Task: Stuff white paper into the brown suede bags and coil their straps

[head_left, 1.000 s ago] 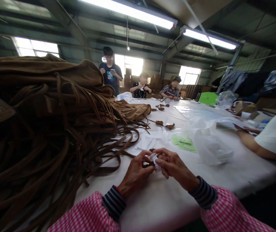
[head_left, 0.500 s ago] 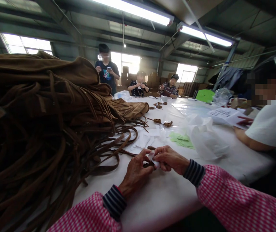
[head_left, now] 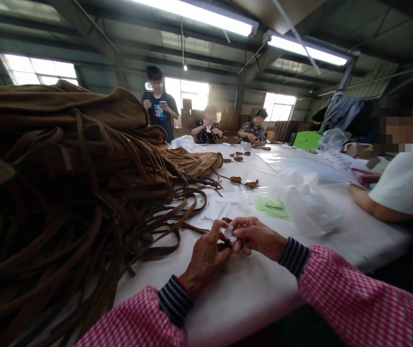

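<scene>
My left hand [head_left: 206, 258] and my right hand [head_left: 257, 237] meet over the white table [head_left: 250, 294], fingers pinched together. Between them they grip a small brown leather piece [head_left: 224, 246] with a bit of white paper [head_left: 229, 233] on it. A brown strap runs from the piece toward the big pile of brown suede fringed bags [head_left: 69, 159] on my left. Both sleeves are pink checked with striped cuffs.
White papers [head_left: 224, 205], green slips [head_left: 271, 207] and crumpled clear plastic bags [head_left: 308, 200] lie beyond my hands. Small brown leather bundles [head_left: 244, 182] dot the table farther off. A person in white [head_left: 402, 188] sits at right; three people stand or sit at the far end.
My hands stayed together, turning the small piece slightly. The view shifted a little left and down. The person at right moved a sheet of paper and drew the hand back.
</scene>
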A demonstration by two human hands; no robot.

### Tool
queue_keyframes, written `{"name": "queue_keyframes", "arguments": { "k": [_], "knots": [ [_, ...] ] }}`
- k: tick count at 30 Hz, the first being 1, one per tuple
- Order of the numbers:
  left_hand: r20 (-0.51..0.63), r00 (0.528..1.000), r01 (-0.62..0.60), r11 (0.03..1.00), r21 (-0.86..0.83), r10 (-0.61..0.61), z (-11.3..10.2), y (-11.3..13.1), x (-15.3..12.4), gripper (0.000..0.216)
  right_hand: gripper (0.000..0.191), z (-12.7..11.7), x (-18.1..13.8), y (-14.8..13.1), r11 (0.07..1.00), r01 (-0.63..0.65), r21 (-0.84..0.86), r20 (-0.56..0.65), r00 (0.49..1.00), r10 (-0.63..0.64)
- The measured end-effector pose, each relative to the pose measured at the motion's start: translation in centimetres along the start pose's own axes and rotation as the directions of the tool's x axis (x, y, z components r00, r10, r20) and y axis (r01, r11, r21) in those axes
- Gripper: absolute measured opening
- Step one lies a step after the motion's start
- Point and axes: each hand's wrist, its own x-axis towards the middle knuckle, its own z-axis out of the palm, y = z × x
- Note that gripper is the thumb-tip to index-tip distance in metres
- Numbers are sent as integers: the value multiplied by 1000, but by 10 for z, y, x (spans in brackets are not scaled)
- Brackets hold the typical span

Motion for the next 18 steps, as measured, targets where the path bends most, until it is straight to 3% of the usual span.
{"name": "queue_keyframes", "arguments": {
  "k": [3, 6, 12, 15, 18],
  "knots": [
    [-10, 999, -48, 997, 66, 49, 4, -4, -2, 39, 30, -6, 3, 1, 997, -40, 71, 45, 998, 37],
    [-4, 999, -45, 996, 76, 46, 5, -6, -2, 43, 30, -10, 7, 0, 996, -79, 35, 93, 993, 75],
    [30, 996, 91, 996, -28, -90, -3, -1, 0, 36, 22, -11, 12, -19, 951, -60, -304, 93, 991, 92],
    [24, 995, 97, 995, -25, -97, -6, 3, -1, 35, 15, -10, 13, -25, 907, -48, -418, 85, 992, 91],
    [21, 993, 118, 993, -16, -117, -8, 9, -3, 35, 6, -8, 14, -20, 858, 95, -505, 83, 995, -62]
  ]
}}
